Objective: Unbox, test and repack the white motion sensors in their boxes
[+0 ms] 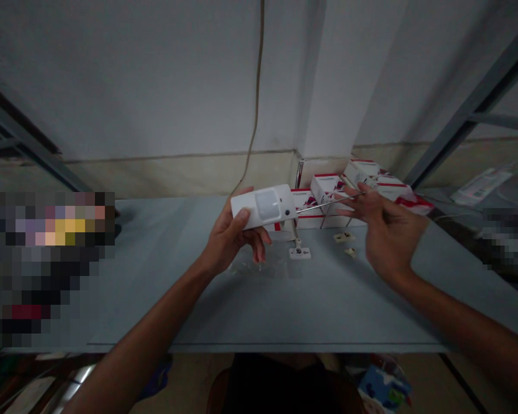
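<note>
My left hand (pixel 233 233) grips a white motion sensor (pixel 263 207) with a pale square lens and a small dark dot near its right end. Its thumb presses on the front of the casing. From that right end a thin metal rod (pixel 323 204), which looks like an antenna, runs to my right hand (pixel 384 230). The right fingertips pinch the rod's far end, with the other fingers stretched out. Below the sensor, a small white bracket (pixel 300 253) lies on the table (pixel 285 310). Small cream plastic parts (pixel 344 237) rest to its right.
Several white and red boxes (pixel 328 184) are stacked against the wall behind my hands. Clear plastic film (pixel 259 268) lies under my left hand. A cable (pixel 258 86) hangs down the wall. Metal frame bars (pixel 475 109) slant at both sides. The left edge is pixelated.
</note>
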`<state>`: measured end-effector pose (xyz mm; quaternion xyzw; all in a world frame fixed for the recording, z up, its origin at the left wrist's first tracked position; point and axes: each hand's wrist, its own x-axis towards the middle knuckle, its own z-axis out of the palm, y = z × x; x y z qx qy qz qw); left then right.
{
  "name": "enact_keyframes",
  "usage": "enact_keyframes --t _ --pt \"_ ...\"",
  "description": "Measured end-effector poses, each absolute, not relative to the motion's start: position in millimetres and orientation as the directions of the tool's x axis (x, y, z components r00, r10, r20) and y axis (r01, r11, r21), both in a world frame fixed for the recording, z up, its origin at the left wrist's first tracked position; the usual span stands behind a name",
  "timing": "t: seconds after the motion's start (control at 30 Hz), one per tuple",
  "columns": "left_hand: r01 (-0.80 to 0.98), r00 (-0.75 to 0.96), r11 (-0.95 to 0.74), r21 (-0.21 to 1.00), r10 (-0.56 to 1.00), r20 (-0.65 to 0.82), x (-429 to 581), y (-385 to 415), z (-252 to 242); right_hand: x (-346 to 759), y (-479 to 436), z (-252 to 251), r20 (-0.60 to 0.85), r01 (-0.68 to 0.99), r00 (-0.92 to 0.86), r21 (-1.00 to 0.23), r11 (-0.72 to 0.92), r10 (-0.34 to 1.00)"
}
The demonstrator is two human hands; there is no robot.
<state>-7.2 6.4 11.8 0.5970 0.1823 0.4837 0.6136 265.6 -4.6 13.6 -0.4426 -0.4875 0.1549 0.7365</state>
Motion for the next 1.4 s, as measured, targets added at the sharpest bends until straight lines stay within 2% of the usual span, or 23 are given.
enact_keyframes --t 0.07,0.2,0.4,0.57,0.63,0.7,0.73,0.8,0.9,0.97,1.03,1.17,1.4 --pt "-0.389 0.466 -0.177 0.904 0.809 0.359 -4 5 9 242 -11 17 0.549 0.116 0.375 -0.827 0.550 0.747" --pt "-0.415 0.426 -0.208 0.886 0.815 0.392 1 2 5 217 -15 18 0.524 -0.026 0.270 -0.835 0.550 0.808" --pt "-0.405 0.470 -0.203 0.891 0.790 0.394 5 -2 0 222 -23 2 0.469 0.087 0.165 -0.883 0.460 0.868" --pt "-0.381 0.531 -0.194 0.904 0.754 0.386 11 -8 -6 239 -16 0 0.476 -0.071 -0.024 -0.878 0.473 0.879" --pt "-0.346 0.584 -0.179 0.921 0.727 0.361 15 -13 -9 242 -15 1 0.467 -0.082 -0.118 -0.884 0.460 0.877" --pt "-0.284 0.607 -0.220 0.933 0.712 0.352 17 -16 -13 244 -16 0 0.441 -0.058 -0.133 -0.898 0.437 0.888" --pt "-0.225 0.594 -0.291 0.930 0.716 0.368 16 -16 -14 245 -16 0 0.431 -0.055 -0.101 -0.902 0.428 0.896" --pt "-0.022 0.553 -0.513 0.858 0.709 0.438 12 -13 -14 249 -15 1 0.410 -0.071 0.015 -0.909 0.410 0.912" --pt "0.300 0.603 -0.779 0.551 0.602 0.523 0 -5 -7 259 -6 2 0.340 -0.077 0.192 -0.930 0.359 0.921" --pt "0.360 0.703 -0.859 0.365 0.507 0.499 -6 0 -3 266 2 3 0.291 -0.068 0.248 -0.946 0.316 0.924" --pt "0.361 0.786 -0.899 0.248 0.437 0.438 -8 3 -2 269 7 2 0.255 -0.064 0.267 -0.958 0.281 0.930" --pt "0.372 0.851 -0.917 0.144 0.399 0.342 -3 2 -12 265 6 -3 0.211 -0.059 0.234 -0.971 0.230 0.949" --pt "0.386 0.840 -0.914 0.130 0.406 0.359 1 3 -24 259 -3 -7 0.277 0.009 0.144 -0.960 0.279 0.950"
